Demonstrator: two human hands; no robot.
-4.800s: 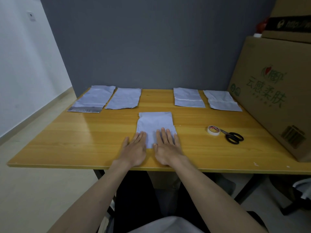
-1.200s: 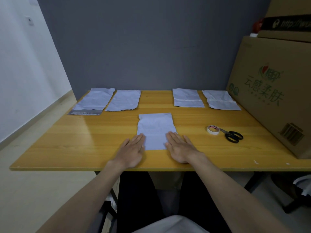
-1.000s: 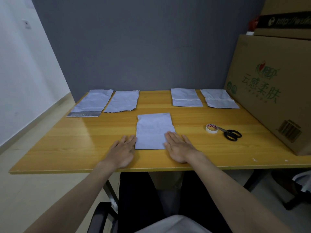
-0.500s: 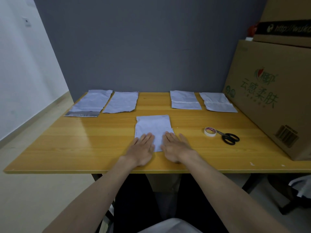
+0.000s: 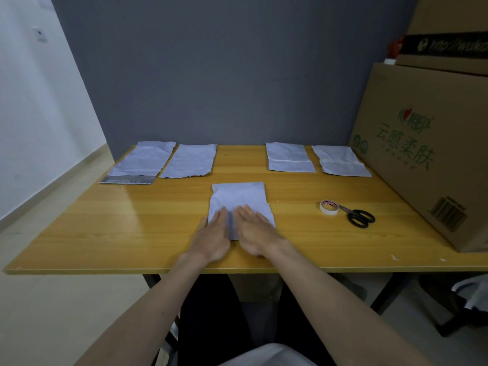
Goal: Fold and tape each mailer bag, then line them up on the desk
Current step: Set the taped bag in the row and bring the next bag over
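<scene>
Both hands have slid inward: the left hand (image 5: 214, 237) and right hand (image 5: 254, 233) now lie flat, fingers straight, side by side on the bag (image 5: 239, 200) at desk (image 5: 105, 233) centre, likely pressing its crease before taping.

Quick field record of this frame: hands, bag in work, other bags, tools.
left hand: flat, pressing bag in work
right hand: flat, pressing same bag
bag in work: front centre of desk
other bags: two back left, two back right
tape roll: right, touching scissors
</scene>
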